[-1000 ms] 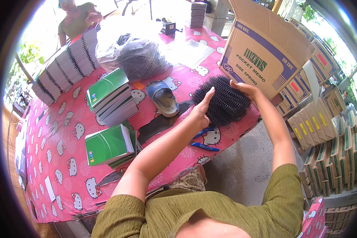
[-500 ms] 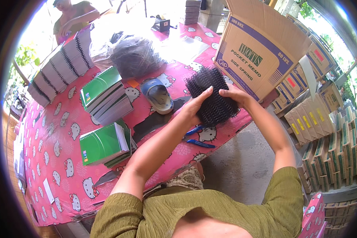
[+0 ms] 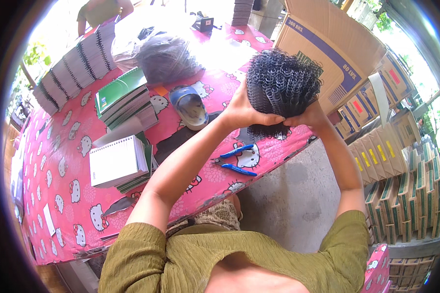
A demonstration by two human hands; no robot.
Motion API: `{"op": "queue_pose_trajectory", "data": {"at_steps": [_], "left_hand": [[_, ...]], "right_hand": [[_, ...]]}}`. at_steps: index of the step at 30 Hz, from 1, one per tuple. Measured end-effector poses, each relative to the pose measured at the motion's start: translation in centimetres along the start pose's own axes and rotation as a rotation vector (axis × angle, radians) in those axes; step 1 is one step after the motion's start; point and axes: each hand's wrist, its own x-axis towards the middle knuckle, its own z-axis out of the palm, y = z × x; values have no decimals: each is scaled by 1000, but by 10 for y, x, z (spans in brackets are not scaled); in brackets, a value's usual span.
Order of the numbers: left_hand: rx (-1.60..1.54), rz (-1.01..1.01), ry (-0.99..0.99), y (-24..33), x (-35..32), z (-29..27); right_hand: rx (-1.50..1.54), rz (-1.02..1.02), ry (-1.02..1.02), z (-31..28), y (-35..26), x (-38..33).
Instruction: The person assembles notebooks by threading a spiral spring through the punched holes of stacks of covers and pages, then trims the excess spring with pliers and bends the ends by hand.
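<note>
Both my hands grip a thick bundle of black spiral binding coils (image 3: 283,83), raised over the table's right edge with the coil ends facing up. My left hand (image 3: 244,110) is closed around its left side, thumb across the front. My right hand (image 3: 310,116) clasps the lower right side, its fingers partly hidden behind the bundle. Below it, blue-handled cutting pliers (image 3: 238,169) lie on the table with handles spread. A notebook stack (image 3: 117,158) left of my left forearm shows a white page on top. Behind it stands another stack with a green cover (image 3: 120,93).
The table has a pink patterned cover (image 3: 63,195). On it are a blue-rimmed rounded container (image 3: 193,110), a plastic bag (image 3: 164,58) and a row of spiral-bound books (image 3: 78,71). An open carton (image 3: 322,63) stands at right, near stacked boxes (image 3: 410,200). Another person (image 3: 100,12) is across the table.
Both hands have lifted the coil bundle and tipped it so its ends show. A white page now shows on the nearer notebook stack where a green cover was.
</note>
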Motion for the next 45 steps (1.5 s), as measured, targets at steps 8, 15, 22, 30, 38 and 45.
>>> {"op": "queue_pose_trajectory", "data": {"at_steps": [8,15,22,30,38,45], "left_hand": [[-23,67,-40,20,41,-7],[409,321,-82,37,62,-14],[535,566,-52,7,-5,-6],[942,763,-42,-16,-5,4],[1203,106,-782,-47,-13,12],[1418,-164,-602,-24,-21,41]], "right_hand": [[-44,-200,127,-7,-21,21],[-816,-439,159,-34,-5,25],[-1071,-885,100,-22,38,16],[-910,-1171,-36,-57,45,26],[-1404,-144,-297,-69,19,-17],[-1234,1,-142,-36,15,-17]]}}
